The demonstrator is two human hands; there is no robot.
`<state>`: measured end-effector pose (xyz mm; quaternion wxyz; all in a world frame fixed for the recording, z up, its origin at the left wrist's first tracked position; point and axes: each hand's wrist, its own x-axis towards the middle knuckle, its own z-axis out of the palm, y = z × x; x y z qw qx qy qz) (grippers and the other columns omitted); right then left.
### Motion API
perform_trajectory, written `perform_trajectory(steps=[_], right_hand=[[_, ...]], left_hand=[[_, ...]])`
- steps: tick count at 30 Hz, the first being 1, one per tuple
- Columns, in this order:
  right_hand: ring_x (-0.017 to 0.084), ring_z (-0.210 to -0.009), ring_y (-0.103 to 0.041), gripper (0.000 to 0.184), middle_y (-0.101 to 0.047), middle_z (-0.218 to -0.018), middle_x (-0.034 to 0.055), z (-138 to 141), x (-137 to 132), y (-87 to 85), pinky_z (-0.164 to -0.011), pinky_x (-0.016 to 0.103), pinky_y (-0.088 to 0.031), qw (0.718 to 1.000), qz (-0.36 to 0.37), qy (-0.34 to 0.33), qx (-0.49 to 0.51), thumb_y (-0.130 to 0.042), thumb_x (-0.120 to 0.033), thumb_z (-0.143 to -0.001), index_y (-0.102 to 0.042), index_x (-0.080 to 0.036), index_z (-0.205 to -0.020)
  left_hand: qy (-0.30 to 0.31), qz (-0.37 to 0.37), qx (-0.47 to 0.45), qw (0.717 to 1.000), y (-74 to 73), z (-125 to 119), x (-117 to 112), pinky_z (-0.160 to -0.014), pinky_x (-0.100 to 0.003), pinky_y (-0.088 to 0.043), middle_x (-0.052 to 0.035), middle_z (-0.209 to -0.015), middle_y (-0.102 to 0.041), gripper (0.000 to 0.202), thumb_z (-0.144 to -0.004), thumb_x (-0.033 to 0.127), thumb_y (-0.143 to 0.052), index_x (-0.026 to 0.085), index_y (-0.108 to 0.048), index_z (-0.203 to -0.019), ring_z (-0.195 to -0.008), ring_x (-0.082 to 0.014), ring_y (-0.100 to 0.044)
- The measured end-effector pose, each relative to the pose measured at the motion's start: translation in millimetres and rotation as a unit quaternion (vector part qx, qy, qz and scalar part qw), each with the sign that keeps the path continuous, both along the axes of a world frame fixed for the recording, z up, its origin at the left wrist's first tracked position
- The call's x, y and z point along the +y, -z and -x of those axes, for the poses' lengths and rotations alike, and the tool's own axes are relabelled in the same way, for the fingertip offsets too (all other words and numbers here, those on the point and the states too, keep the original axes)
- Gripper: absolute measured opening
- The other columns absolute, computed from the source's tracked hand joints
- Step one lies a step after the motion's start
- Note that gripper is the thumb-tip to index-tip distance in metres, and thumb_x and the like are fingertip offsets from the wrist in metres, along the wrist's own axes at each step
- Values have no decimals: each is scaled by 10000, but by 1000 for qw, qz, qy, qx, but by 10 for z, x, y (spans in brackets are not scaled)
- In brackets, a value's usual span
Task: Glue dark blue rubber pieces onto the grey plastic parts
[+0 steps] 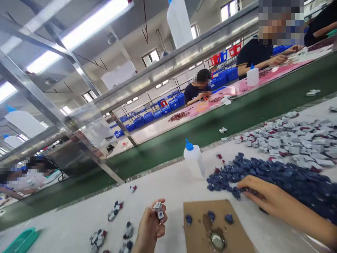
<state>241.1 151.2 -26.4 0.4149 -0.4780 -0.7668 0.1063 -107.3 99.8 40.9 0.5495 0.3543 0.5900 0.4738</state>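
Near the bottom middle, my left hand (151,228) is closed, with a small pale grey and white block piece (158,210) between thumb and fingers. My right hand (263,193) reaches to the near edge of a heap of small dark blue pieces (252,168). Its thumb and fingers pinch a dark blue piece, partly hidden by the fingers. Between the hands lies a brown cardboard sheet (195,235). On it are three separate dark blue pieces (229,218) and a small round dish (218,241) of shiny liquid, with wet smears around it.
Behind the cardboard stands a white bottle (194,161) with a blue nozzle. Pale grey pieces (297,140) are heaped at right. Small assembled clusters (97,240) lie left, beyond them a green tray (22,240). A green belt (163,140) crosses behind; people sit at the far bench.
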Motion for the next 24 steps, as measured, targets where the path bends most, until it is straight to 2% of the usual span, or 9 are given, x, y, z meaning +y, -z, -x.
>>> perform_trajectory(steps=[3, 6, 11, 14, 16, 19, 24], right_hand=[[219, -838, -667, 250, -687, -1009, 85, 116, -185, -227, -641, 298, -535, 994, 85, -62, 22, -433, -374, -900, -621, -224, -971], [225, -846, -662, 280, -681, -1035, 93, 254, -319, -352, -689, 329, -518, 989, 122, -88, -16, -397, -370, -919, -589, -209, -1043], [195, -825, -643, 290, -673, -942, 79, 545, -476, -339, -691, 300, -488, 959, 104, -230, -127, -354, -280, -938, -606, -197, -1056], [181, -796, -630, 273, -665, -913, 74, 724, -498, -248, -669, 283, -471, 947, 75, -258, -177, -343, -239, -932, -597, -177, -1012], [173, -734, -614, 274, -656, -850, 68, 809, -472, -180, -627, 276, -448, 948, 46, -242, -201, -321, -222, -933, -591, -175, -955], [162, -663, -586, 292, -639, -797, 58, 864, -404, -113, -575, 270, -414, 948, 23, -239, -207, -296, -212, -941, -586, -174, -933], [161, -679, -586, 300, -615, -812, 71, 835, -307, -140, -580, 260, -419, 929, 56, -298, -213, -359, -221, -919, -656, -182, -943]], left_hand=[[-46, -15, -69, 996, 38, -123, -399, -380, -151, -319, -24, -847, -566, 381, -624, 326, -746, 152, -655, -952, -654, -93, -538], [-76, -22, -88, 993, 169, -310, -618, -444, -156, -429, -57, -891, -643, 377, -620, 324, -800, 158, -683, -937, -777, -152, -640], [-200, -26, -149, 968, 559, -587, -813, -531, -183, -528, -47, -833, -709, 423, -515, 353, -864, 163, -695, -853, -760, -184, -706], [-249, -48, -143, 957, 721, -686, -879, -567, -182, -547, -35, -827, -726, 411, -563, 347, -845, 170, -681, -895, -763, -163, -710], [-241, -63, -118, 961, 782, -724, -902, -591, -186, -555, -35, -835, -735, 406, -608, 334, -823, 170, -668, -946, -761, -144, -704], [-196, -73, -88, 974, 824, -750, -915, -607, -191, -560, -47, -876, -743, 401, -656, 326, -793, 165, -659, -999, -782, -137, -696], [-153, -87, -56, 983, 824, -763, -928, -639, -201, -563, -61, -905, -745, 380, -720, 328, -743, 160, -654, -1048, -804, -140, -692]])
